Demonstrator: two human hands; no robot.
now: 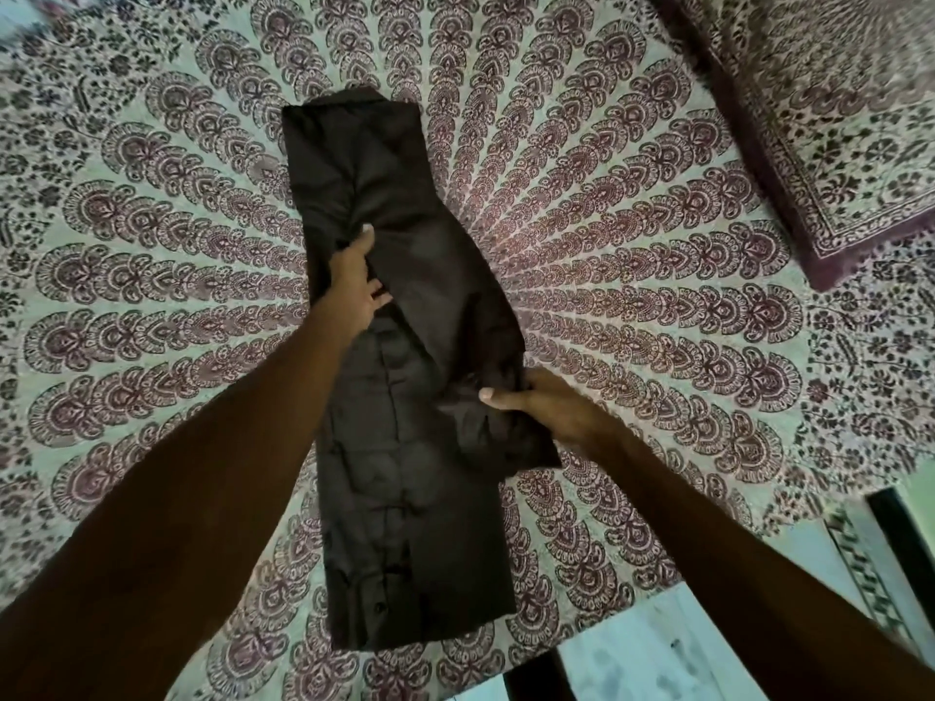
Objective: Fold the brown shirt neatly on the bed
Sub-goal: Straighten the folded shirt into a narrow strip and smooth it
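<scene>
Brown shirt (405,346) is dark, smooth woven fabric with a slight sheen, already narrowed into a long strip. Soft creases run across the middle; a button placket with small dark buttons runs down the near half. It lies flat on the bed (632,255), roughly centred on the bedsheet's radiating print. Long axis runs away from the person, tilted slightly: the far end leans left, the near end sits close to the bed edge. Far end is squared off with a small fold peeking above it, probably the collar, hard to tell.

Bedsheet is thin cotton, pale greenish ground, maroon paisley-like motifs fanning out in rings. A pillow (830,124) in matching print with a maroon border sits at the far right, well apart from the shirt. Pale floor (657,660) shows past the near bed edge.

Left hand (354,280) is mostly flat, fingers loosely extended, pressing on the shirt's left side around mid-length; fingertips tuck under a diagonal fold. Not gripping as far as visible.

Right hand (546,407) is closed around a bunched flap of fabric, likely a sleeve, at the shirt's right edge, thumb on top, fingers wrapped beneath. That flap crosses diagonally over the body of the shirt.
</scene>
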